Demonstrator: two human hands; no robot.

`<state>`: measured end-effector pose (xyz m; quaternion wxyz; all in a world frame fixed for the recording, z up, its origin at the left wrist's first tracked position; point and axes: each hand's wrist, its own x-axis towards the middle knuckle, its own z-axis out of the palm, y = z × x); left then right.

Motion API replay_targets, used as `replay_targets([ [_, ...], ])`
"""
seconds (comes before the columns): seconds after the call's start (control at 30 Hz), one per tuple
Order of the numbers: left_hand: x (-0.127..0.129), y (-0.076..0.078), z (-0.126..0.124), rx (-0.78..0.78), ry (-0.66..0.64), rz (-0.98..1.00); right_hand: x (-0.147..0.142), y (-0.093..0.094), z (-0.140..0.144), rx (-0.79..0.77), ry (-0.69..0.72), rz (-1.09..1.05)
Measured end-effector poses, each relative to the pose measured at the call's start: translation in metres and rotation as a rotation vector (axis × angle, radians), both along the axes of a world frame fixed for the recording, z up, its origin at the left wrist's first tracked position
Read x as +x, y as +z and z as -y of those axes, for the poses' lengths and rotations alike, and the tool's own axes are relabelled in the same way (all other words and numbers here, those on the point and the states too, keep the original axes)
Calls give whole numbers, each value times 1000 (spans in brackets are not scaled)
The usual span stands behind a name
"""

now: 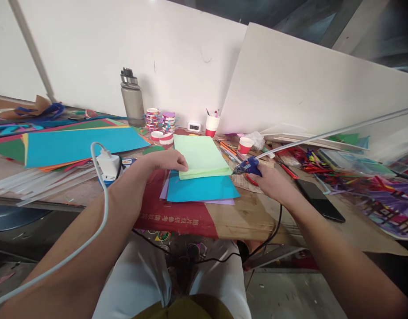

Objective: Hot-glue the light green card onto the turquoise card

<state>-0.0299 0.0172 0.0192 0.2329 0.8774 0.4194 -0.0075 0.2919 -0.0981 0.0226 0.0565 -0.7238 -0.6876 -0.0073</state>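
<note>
Glue gun gripped in right hand; left hand presses green paper

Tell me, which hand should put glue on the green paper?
Probably the right hand: it already grips the glue gun, whose nozzle points at the edge of the green paper. The left hand rests flat on that paper, holding it down.
</note>
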Motion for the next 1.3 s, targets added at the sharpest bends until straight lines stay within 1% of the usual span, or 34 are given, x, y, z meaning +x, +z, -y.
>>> replay_targets([
  [0.13,0,0,0,-1,-11,5,-5,2,-1,16,-24,-8],
  [0.33,-1,-3,-3,-4,-20,14,-16,3,-1,75,-4,-36],
  [0.47,-2,-7,-8,0,-56,17,-22,3,-3,80,-38,-8],
  [0.53,-3,-8,-8,5,-54,19,-22,3,-4,84,-53,1],
  [0.67,-2,-6,-5,-1,-42,26,-13,1,-4,65,-36,-10],
  [0.83,-2,-4,-5,5,-64,21,4,-4,-2,54,-22,26],
  [0.97,-1,-3,-4,3,-64,17,9,-6,-1,39,-23,2],
  [1.07,0,0,0,8,-52,16,11,-7,-1,72,11,-87],
  [1.13,2,2,3,7,-37,16,13,-10,-1,114,10,-199],
  [1.2,3,3,5,-21,-14,45,16,-13,-1,125,-9,-389],
  [1.3,6,0,6,-56,13,104,24,-19,-2,95,4,-819],
])
